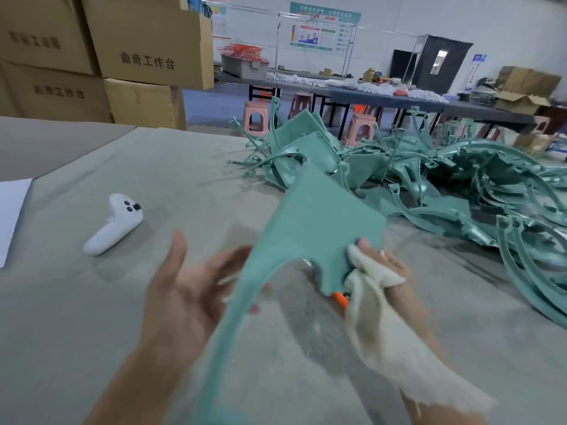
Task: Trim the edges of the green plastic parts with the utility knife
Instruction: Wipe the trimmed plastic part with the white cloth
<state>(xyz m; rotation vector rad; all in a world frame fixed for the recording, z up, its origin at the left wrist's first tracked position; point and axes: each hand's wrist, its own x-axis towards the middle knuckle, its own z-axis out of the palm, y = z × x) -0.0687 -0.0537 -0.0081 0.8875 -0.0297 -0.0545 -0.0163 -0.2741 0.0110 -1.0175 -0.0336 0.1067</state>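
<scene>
A large flat green plastic part (310, 228) with a long curved leg hangs in front of me above the table. My right hand (383, 265) grips its lower right edge together with a cream cloth (377, 320), and an orange utility knife (341, 299) peeks out beneath that hand. My left hand (190, 289) is palm up with spread fingers under the part's leg; motion blur hides whether the fingers touch it.
A heap of green plastic parts (460, 179) covers the right side of the grey table (122, 317). A white controller (115, 223) lies at left, near a white sheet (12, 210). Cardboard boxes (101, 56) stack at back left; pink stools (360, 128) stand beyond.
</scene>
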